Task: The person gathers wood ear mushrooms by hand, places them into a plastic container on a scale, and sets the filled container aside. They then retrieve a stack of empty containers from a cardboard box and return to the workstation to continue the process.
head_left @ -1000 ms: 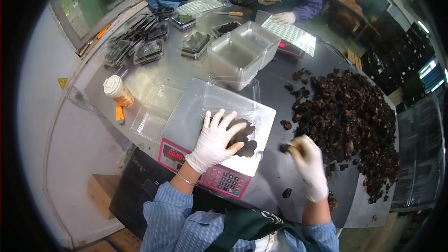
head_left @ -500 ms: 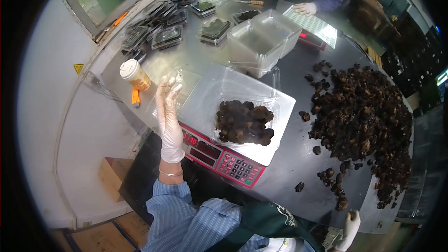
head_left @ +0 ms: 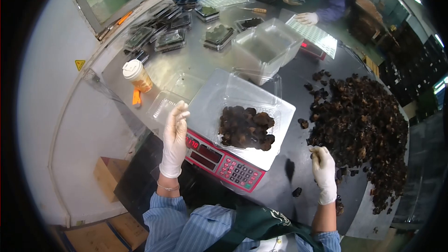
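just off centre toward four o'clock, a clear tray [head_left: 277, 123] of dark fungus [head_left: 247, 128] sits on a scale [head_left: 210, 98]. the tray should be light and flimsy, best held by opposite sides; the fungus looks soft, perhaps slippery. left hand [head_left: 174, 142], at eight: fingers straight, nothing held. right hand [head_left: 323, 177], at four: fingers curled, any grip impossible to tell. shiny grey table [head_left: 275, 200]; heap [head_left: 361, 121] at three; co-worker [head_left: 332, 4] at one; pale wall [head_left: 51, 126] at nine.

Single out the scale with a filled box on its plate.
The near scale, mid-picture: its plate bears an open clear box of dark pieces. No such box shows on the far scale, partly hidden by a patterned sheet.
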`<state>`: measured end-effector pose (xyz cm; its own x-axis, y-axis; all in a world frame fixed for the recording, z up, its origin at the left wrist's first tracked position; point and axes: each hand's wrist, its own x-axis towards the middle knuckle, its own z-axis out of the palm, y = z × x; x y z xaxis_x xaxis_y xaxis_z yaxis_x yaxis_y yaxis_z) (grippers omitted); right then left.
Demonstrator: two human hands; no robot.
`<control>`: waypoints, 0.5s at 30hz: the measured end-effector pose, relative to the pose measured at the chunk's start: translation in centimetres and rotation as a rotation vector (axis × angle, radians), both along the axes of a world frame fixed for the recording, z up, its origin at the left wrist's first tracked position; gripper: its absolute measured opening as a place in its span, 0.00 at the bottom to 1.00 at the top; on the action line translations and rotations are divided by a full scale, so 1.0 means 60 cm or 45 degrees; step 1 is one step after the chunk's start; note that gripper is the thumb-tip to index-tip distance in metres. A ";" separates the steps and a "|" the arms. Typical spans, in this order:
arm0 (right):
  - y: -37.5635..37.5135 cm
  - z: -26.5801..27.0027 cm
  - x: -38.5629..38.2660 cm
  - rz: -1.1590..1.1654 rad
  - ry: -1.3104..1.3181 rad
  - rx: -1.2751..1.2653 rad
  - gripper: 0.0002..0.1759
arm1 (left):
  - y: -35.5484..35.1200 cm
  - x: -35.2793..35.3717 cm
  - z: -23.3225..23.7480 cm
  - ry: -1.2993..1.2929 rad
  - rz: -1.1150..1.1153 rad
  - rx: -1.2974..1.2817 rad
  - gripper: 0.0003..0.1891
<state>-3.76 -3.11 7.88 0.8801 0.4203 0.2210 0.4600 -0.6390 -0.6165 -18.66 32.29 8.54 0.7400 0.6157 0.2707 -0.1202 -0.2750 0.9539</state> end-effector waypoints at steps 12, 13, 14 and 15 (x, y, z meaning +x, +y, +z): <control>0.124 0.024 0.072 0.075 -0.327 -0.209 0.11 | -0.042 0.011 -0.030 0.390 -0.211 0.354 0.25; 0.130 0.023 0.081 0.060 -0.491 -0.409 0.12 | -0.047 0.013 -0.030 0.435 -0.203 0.262 0.26; 0.137 0.021 0.090 0.041 -0.652 -0.610 0.14 | -0.052 0.014 -0.031 0.461 -0.222 0.173 0.26; 0.152 0.017 0.103 0.036 -0.578 -0.554 0.16 | -0.057 0.016 -0.033 0.489 -0.246 0.086 0.26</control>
